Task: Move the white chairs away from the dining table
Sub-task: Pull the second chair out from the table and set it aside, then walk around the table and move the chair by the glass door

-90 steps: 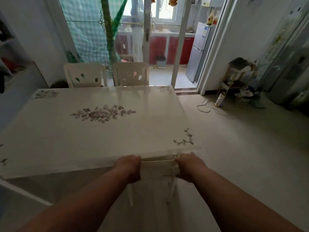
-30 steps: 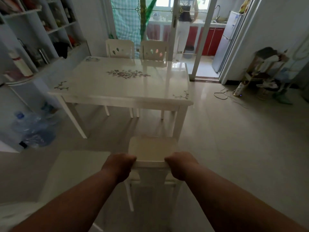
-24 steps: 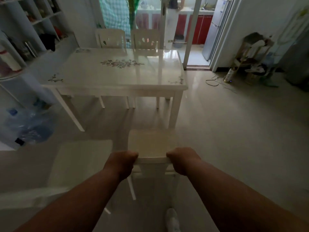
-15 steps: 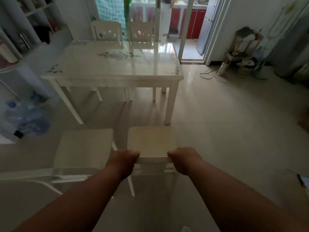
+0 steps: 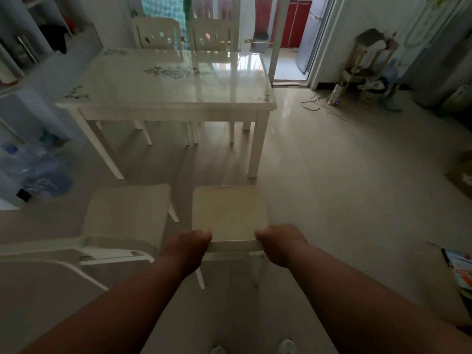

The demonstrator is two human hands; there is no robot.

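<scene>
Both hands are curled over the top rail of a white wooden chair with a pale cream square seat (image 5: 229,213), seen from behind and above. The left hand (image 5: 187,247) closes on the rail's left end, fingers (image 5: 201,235) wrapped together over the front edge; the right hand (image 5: 279,242) does the same at the right end, its fingers (image 5: 263,235) folded tight on the rail (the thumbs are hidden, so how they sit cannot be told). The seat lies just beyond the fingertips, on the pale glossy tiled floor (image 5: 357,187), clear of the table's near edge.

Just left of the left fingers stands a second white chair with a cream seat (image 5: 127,210), its seat level with the held one and close beside it without touching; its back rail runs toward the lower left of the view.

Well beyond the fingers is the white rectangular dining table with a glossy floral-printed top (image 5: 173,83). Its front right leg stands a little past the far edge of the held seat. On the far side of the table, two more white chairs with leaf-shaped cut-outs in their backs (image 5: 155,34) remain pushed in, side by side.

Far to the left of the left hand, blue-tinted clear plastic water bottles (image 5: 33,169) lie on the floor by a white shelving unit (image 5: 38,34). Far to the right of the right hand, a small cluttered metal rack (image 5: 367,62) stands by the wall. The tips of two white shoes (image 5: 287,347) show at the bottom edge, below the forearms.
</scene>
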